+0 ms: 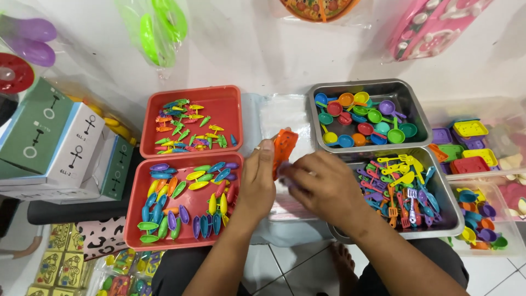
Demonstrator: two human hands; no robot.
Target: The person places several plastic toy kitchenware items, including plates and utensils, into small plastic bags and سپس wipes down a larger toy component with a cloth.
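Note:
My left hand (257, 183) holds an orange plastic toy piece (284, 149) upright by its lower edge. My right hand (322, 189) is close beside it, fingers pinched on a clear plastic bag (285, 118) that lies flat between the trays; a small purple piece shows at its fingertips. Left of my hands sit two red trays: the far one (227, 107) holds small colourful toy carrots, the near one (137, 230) holds colourful leaf-shaped toys. On the right are two metal trays: the far one (408, 90) with toy pans, the near one (446, 211) with toy utensils.
Boxes (52, 145) are stacked at the left. Clear bins with small coloured toy boxes (470, 145) and cups (479, 219) stand at the right. Bagged toys lean on the white wall behind. Packaged toys (66, 263) lie on the floor at lower left; my bare foot (342, 263) rests on white tiles.

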